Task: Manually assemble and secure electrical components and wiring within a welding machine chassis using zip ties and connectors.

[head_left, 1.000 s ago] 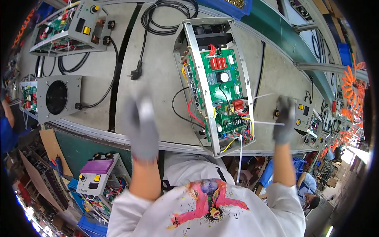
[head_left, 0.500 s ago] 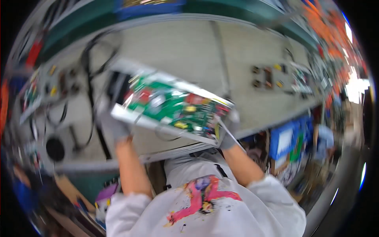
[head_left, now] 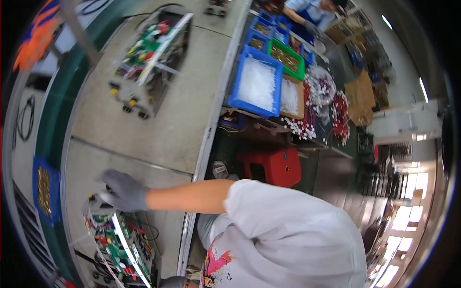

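Item one: open metal chassis (head_left: 123, 238), on the worktop (head_left: 144, 137) at the lower left of the view, its far end cut by the lower edge; long pale rail along one side, green circuit board (head_left: 114, 250) exposed, red and white parts on it; a black cable (head_left: 152, 234) loops beside the rail

Item two: right hand (head_left: 126, 190), grey-gloved, over the upper end of that chassis, thumb extended toward the end panel; blur and angle make it impossible to tell whether it grips or is released

Item three: left hand (head_left: 173, 282), grey-gloved, just beside the chassis at the lower edge, mostly cropped; its hold cannot be told

Item four: second open unit (head_left: 165, 44), farther up the same worktop, well apart from both hands, with a slanting pale rail

Item five: blue bin (head_left: 56, 211) of brass-coloured pieces, left of the worktop

Item six: across the gap, a blue tray (head_left: 253, 110) of white strips; beside it a green tray (head_left: 301, 72) of brass-coloured pieces; red-and-white wire bundles (head_left: 341, 117) to their right

Item seven: red stool (head_left: 278, 168), below those trays

Item eight: co-worker (head_left: 302, 7) in light blue, grey-gloved, behind the trays
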`<state>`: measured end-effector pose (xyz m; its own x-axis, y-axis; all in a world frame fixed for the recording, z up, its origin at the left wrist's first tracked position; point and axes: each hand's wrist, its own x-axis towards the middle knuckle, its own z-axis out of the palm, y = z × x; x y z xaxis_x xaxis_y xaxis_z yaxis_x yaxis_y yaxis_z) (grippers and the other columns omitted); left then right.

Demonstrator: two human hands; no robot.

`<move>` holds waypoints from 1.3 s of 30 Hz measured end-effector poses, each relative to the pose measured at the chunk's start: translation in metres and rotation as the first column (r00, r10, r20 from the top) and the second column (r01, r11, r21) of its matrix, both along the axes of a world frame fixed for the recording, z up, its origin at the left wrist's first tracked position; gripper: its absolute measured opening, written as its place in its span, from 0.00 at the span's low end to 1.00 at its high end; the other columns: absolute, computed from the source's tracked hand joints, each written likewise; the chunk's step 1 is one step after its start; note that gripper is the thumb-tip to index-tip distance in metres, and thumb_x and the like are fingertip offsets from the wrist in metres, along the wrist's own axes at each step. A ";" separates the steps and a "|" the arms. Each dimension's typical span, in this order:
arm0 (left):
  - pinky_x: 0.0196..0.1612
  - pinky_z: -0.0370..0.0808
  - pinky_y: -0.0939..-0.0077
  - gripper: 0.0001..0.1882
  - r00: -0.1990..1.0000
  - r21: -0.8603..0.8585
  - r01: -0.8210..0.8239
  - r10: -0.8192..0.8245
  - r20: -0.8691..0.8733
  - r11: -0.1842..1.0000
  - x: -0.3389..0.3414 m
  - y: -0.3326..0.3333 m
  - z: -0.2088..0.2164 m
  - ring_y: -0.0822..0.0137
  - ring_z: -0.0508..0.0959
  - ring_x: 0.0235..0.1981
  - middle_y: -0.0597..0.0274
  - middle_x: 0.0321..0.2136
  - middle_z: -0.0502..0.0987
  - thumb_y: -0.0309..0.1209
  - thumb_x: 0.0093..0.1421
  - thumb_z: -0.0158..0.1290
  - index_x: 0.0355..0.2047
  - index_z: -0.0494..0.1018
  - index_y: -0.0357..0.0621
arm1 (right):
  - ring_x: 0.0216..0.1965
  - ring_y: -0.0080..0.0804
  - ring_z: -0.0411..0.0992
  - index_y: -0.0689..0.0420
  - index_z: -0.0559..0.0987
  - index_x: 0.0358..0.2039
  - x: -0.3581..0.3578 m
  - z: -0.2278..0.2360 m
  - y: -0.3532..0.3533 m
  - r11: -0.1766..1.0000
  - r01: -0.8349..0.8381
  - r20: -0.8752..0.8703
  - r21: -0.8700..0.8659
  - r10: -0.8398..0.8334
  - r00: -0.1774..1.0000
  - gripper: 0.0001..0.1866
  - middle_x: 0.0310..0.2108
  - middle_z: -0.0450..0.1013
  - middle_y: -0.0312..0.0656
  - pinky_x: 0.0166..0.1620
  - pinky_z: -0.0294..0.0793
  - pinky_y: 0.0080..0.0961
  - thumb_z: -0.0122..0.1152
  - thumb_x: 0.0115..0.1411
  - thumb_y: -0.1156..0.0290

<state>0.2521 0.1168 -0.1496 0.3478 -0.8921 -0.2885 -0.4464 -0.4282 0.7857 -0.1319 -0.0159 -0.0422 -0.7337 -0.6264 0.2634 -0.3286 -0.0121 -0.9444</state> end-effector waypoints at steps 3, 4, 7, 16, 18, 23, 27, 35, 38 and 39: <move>0.49 0.67 0.70 0.22 0.998 0.146 0.035 -0.043 0.055 0.989 -0.002 0.024 -0.012 0.64 0.70 0.42 0.53 0.40 0.72 0.38 0.64 0.47 0.49 0.68 0.30 | 0.44 0.44 0.75 0.57 0.72 0.53 -0.024 -0.022 0.178 0.969 -0.213 0.278 0.123 0.172 0.945 0.23 0.45 0.74 0.49 0.47 0.75 0.38 0.58 0.59 0.60; 0.49 0.67 0.70 0.22 0.996 0.185 0.044 -0.057 0.067 0.982 -0.007 0.027 -0.015 0.64 0.70 0.42 0.54 0.40 0.72 0.38 0.64 0.48 0.50 0.68 0.30 | 0.46 0.40 0.75 0.55 0.75 0.51 -0.040 -0.027 0.250 0.901 -0.162 0.366 0.403 0.004 0.930 0.21 0.45 0.75 0.46 0.48 0.74 0.33 0.58 0.59 0.63; 0.48 0.67 0.70 0.23 0.993 0.224 0.110 -0.118 0.020 0.968 -0.049 0.035 -0.015 0.64 0.70 0.42 0.54 0.40 0.72 0.39 0.63 0.49 0.50 0.68 0.31 | 0.38 0.43 0.74 0.61 0.76 0.37 -0.107 -0.037 0.465 0.119 0.675 -0.619 0.728 -0.309 0.722 0.12 0.34 0.74 0.47 0.43 0.74 0.32 0.53 0.61 0.64; 0.46 0.68 0.75 0.16 0.288 0.058 0.955 -0.868 -0.404 0.290 -0.383 0.129 0.088 0.69 0.70 0.42 0.60 0.41 0.71 0.27 0.59 0.47 0.48 0.66 0.38 | 0.45 0.50 0.74 0.57 0.78 0.41 -0.275 -0.078 0.713 0.047 0.461 -0.250 0.886 -0.789 0.561 0.19 0.41 0.76 0.52 0.48 0.72 0.42 0.60 0.55 0.56; 0.47 0.69 0.75 0.17 -0.005 -0.067 0.997 -0.893 -0.449 0.028 -0.429 0.167 0.114 0.70 0.71 0.41 0.60 0.42 0.71 0.26 0.58 0.49 0.48 0.66 0.38 | 0.44 0.50 0.74 0.57 0.78 0.40 -0.285 -0.085 0.713 0.055 0.415 -0.176 0.908 -0.850 0.497 0.18 0.41 0.76 0.52 0.48 0.72 0.42 0.60 0.56 0.57; 0.47 0.70 0.75 0.19 -0.309 -0.117 0.949 -0.796 -0.520 -0.292 -0.506 0.251 0.138 0.69 0.73 0.41 0.59 0.42 0.73 0.25 0.55 0.51 0.48 0.67 0.37 | 0.43 0.50 0.75 0.56 0.78 0.39 -0.284 -0.080 0.721 0.055 0.549 -0.138 0.834 -0.943 0.304 0.14 0.40 0.76 0.51 0.48 0.73 0.42 0.57 0.57 0.60; 0.46 0.70 0.76 0.18 -0.448 -0.157 0.885 -0.713 -0.539 -0.438 -0.546 0.300 0.148 0.70 0.73 0.40 0.60 0.41 0.73 0.23 0.54 0.52 0.47 0.68 0.37 | 0.45 0.50 0.73 0.56 0.75 0.40 -0.281 -0.073 0.727 -0.025 0.504 -0.224 0.863 -0.914 0.337 0.14 0.43 0.72 0.49 0.47 0.73 0.44 0.55 0.59 0.61; 0.41 0.70 0.80 0.10 -0.498 -0.173 0.857 -0.694 -0.520 -0.485 -0.604 0.358 0.146 0.73 0.73 0.35 0.62 0.35 0.74 0.22 0.58 0.48 0.42 0.70 0.35 | 0.34 0.48 0.77 0.59 0.76 0.37 -0.288 -0.058 0.741 -0.035 0.528 -0.283 0.848 -0.873 0.397 0.12 0.31 0.77 0.46 0.39 0.76 0.42 0.51 0.59 0.64; 0.46 0.71 0.77 0.17 -0.385 -0.094 0.907 -0.721 -0.576 -0.410 -0.634 0.381 0.141 0.68 0.74 0.42 0.58 0.40 0.75 0.35 0.64 0.50 0.47 0.68 0.35 | 0.32 0.47 0.77 0.57 0.75 0.33 -0.277 -0.026 0.728 -0.170 0.816 -0.405 0.552 -0.911 0.085 0.09 0.29 0.77 0.48 0.36 0.75 0.42 0.52 0.57 0.66; 0.48 0.71 0.74 0.21 -0.263 0.008 0.935 -0.711 -0.652 -0.354 -0.646 0.392 0.141 0.65 0.74 0.44 0.55 0.43 0.75 0.40 0.64 0.49 0.50 0.67 0.36 | 0.31 0.47 0.77 0.57 0.73 0.31 -0.269 -0.013 0.715 0.008 0.826 -0.287 0.564 -0.936 0.205 0.08 0.28 0.76 0.48 0.34 0.75 0.43 0.53 0.57 0.66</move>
